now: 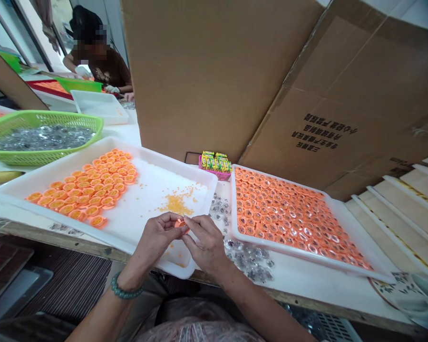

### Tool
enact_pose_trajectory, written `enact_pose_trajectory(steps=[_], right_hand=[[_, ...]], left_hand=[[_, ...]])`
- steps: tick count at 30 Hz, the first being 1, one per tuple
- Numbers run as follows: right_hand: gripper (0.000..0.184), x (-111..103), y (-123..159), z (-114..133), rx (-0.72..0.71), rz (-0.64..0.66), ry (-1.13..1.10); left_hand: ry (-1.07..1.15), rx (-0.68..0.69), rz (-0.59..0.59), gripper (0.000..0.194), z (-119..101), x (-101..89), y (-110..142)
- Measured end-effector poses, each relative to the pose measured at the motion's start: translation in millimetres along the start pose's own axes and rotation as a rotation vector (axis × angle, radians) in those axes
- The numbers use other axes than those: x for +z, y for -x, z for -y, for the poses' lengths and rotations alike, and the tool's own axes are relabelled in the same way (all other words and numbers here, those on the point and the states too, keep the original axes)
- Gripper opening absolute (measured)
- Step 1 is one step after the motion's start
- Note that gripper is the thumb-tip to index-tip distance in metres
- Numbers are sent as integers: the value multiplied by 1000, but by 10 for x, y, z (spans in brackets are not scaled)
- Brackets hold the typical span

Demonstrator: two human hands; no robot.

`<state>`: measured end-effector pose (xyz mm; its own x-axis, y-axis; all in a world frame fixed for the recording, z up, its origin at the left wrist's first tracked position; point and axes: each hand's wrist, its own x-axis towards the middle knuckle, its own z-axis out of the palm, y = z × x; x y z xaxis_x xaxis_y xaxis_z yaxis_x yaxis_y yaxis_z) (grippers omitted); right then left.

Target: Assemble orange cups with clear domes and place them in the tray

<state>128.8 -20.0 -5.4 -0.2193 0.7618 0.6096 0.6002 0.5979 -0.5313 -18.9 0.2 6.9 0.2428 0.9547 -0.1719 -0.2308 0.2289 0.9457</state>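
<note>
Over the front right of a white tray (pixel 146 161), my left hand (pixel 160 236) pinches a small orange plastic piece (pixel 180 223) between thumb and fingers. My right hand (pixel 207 242) meets it there, thumb and fingertips pressed on the same piece. Fingers cover most of its detail. Just beyond my hands lies a scatter of tiny yellow-orange beads (pixel 176 203). Rows of round orange pieces with yellowish filling (pixel 92 187) fill the tray's left side. To the right of my right hand, small clear plastic pieces (pixel 249 259) lie loose on the table.
A second white tray (pixel 342 209) holds many orange pieces with clear, shiny tops. A green basket (pixel 43 159) of clear parts stands left, near a banana (pixel 2 177). Behind are a pink basket (pixel 223 175) of small yellow-green packs and cardboard (pixel 214 85). A co-worker (pixel 103 66) sits far left.
</note>
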Motion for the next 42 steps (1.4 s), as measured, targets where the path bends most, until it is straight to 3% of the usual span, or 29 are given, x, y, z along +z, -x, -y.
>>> enact_pose_trajectory(steps=[6, 9, 12, 16, 19, 21, 26, 31, 37, 42], right_hand=[[40, -253, -89, -64, 277, 173, -358], [30, -241, -172, -77, 429, 186, -471], [25, -180, -228, -74, 491, 161, -457], [29, -206, -175, -51, 299, 71, -302], [42, -229, -101, -27, 64, 125, -156], [46, -199, -75, -16, -17, 141, -62], [37, -74, -86, -2, -24, 77, 49], [34, -67, -87, 12, 39, 0, 2], [35, -65, -83, -10, 128, 32, -77], [35, -53, -57, -45, 74, 52, -113]], left_hand=[[1, -11, -3, 35, -50, 36, 11], [-48, 18, 21, 38, -24, 26, 0], [-51, 8, 12, 42, -1, 14, -9], [-22, -26, -14, 37, -5, 19, -13], [-14, -18, -13, 31, -11, 28, -17], [-7, -11, -4, 28, -12, 30, -18], [-44, -6, 38, 27, -24, 36, -11], [-42, -5, -11, 31, -75, 67, -5], [-57, -11, 22, 32, -58, 50, -7], [-80, -37, 23, 33, -11, 16, -9]])
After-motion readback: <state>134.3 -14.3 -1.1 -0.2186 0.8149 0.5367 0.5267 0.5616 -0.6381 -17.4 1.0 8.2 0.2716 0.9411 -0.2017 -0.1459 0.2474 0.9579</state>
